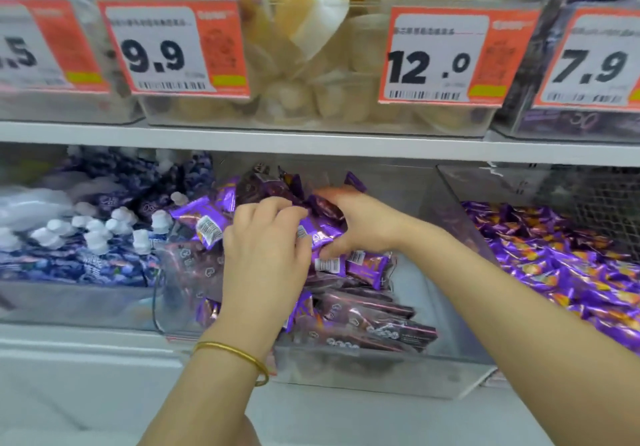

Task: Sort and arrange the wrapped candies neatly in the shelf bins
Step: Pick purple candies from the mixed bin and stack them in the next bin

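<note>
Left hand: fingers curled onto purple wrapped candies.
Right hand: thumb and fingers clasp same candies.
Bin: clear, frame centre.

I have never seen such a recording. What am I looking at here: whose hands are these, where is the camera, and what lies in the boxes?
There is no machine: a person works with bare hands, and the one camera sits on the person's head, looking forward and down. The left hand, with a gold bangle, and the right hand both grip bright purple wrapped candies in the clear plastic middle bin. At its front lie dark maroon long packets. To its left lie dark blue pouches with white caps, to its right purple-and-orange wrapped candies. Above hang white-and-orange price tags.
</note>
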`<state>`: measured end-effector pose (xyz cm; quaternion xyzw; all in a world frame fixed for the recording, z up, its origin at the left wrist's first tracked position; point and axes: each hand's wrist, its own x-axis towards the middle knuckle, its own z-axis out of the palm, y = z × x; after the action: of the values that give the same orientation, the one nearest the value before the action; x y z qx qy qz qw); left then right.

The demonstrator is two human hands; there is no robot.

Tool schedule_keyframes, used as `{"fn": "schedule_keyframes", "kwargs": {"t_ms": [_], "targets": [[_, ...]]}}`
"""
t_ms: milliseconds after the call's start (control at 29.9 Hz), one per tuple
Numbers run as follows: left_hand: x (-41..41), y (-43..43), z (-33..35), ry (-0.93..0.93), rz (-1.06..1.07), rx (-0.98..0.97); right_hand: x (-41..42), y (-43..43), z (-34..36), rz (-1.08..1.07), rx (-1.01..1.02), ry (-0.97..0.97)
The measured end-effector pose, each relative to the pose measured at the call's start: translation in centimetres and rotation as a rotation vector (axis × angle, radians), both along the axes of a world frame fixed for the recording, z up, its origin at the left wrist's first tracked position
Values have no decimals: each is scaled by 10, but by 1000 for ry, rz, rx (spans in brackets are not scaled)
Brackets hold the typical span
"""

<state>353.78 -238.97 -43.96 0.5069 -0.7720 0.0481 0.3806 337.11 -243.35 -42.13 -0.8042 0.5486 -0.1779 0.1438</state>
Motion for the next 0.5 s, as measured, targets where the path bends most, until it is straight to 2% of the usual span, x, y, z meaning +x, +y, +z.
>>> {"fn": "schedule_keyframes", "kwargs": {"t_ms": [201, 301, 401, 501], "targets": [[-7, -3, 0, -142, -37, 106, -9, 21, -11, -87, -23, 49], [-10, -2, 2, -174, -55, 156, -10, 30, -14, -143, -69, 3], [-13, -3, 4, -189, -57, 163, -14, 40, -9, -174, 26, -134], [-16, -4, 5, -97, -72, 152, -21, 50, -5, -183, 219, -396]]}}
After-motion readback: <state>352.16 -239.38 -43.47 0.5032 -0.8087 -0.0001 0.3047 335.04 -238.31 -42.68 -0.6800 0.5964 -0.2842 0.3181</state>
